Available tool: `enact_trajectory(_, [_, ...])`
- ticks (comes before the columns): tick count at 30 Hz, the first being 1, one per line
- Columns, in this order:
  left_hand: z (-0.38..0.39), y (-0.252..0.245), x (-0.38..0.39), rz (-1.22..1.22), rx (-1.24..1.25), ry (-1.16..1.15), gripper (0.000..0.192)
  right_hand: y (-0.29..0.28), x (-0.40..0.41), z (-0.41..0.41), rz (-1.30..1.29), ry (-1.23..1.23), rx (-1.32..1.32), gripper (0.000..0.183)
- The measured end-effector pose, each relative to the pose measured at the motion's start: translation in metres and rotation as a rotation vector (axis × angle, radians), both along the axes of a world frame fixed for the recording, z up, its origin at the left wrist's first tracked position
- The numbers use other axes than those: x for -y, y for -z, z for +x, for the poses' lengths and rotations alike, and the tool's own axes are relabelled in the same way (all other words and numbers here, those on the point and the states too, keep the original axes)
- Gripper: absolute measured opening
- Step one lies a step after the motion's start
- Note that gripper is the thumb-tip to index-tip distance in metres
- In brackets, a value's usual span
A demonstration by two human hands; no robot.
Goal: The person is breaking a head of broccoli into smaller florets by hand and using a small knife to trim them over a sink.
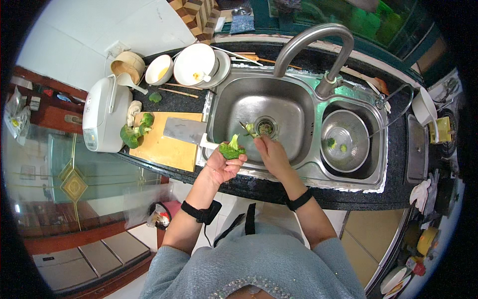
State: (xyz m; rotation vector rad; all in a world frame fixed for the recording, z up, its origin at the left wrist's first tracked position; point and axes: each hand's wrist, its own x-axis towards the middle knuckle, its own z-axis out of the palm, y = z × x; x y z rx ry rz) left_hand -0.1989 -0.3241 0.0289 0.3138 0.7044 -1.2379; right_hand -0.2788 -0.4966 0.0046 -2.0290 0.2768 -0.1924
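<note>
My left hand [224, 166] holds a broccoli floret [232, 150], its pale stem pointing up. To its right, over the basin's front part, my right hand [273, 155] grips a small knife [243, 126]; the fingers hide its handle. A pale green scrap [250, 129] shows by the blade. Just left of my left hand, a cleaver [183, 130] lies on a wooden cutting board [164, 157], its white handle reaching out toward the sink. Larger broccoli pieces [131, 135] rest at the board's left edge. Inside the metal colander [345, 127] are small broccoli bits [331, 142].
A steel faucet [313, 37] arches over the double sink [239, 93]. Bowls [194, 63] and chopsticks [179, 92] stand behind the board. The rice cooker [106, 112] borders it on the left. A white-handled pot [424, 106] sits at the far right.
</note>
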Motion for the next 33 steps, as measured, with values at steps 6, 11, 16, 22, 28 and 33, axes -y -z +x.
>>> enact_trajectory(6, [0.005,-0.002,0.005,0.053,-0.024,0.096,0.038,-0.015,0.01,-0.002,-0.018,-0.375,-0.096,0.041])
enact_trajectory(11, [0.003,-0.001,0.003,0.078,0.051,0.165,0.044,-0.015,0.016,0.001,0.153,-0.508,-0.091,0.034])
enact_trajectory(16, [0.001,-0.005,0.004,0.01,-0.014,0.136,0.038,-0.004,0.001,0.002,-0.013,0.006,-0.098,0.047])
enact_trajectory(22, [-0.005,-0.008,0.009,0.238,0.399,0.22,0.035,0.0,0.004,0.003,0.131,0.052,-0.135,0.05])
enact_trajectory(28, [-0.008,-0.005,0.011,0.588,0.969,0.092,0.022,0.002,-0.017,-0.006,0.353,-0.104,-0.042,0.045])
enact_trajectory(33, [-0.01,-0.01,0.011,0.54,1.076,0.143,0.026,0.041,-0.003,-0.007,0.376,0.023,-0.213,0.051])
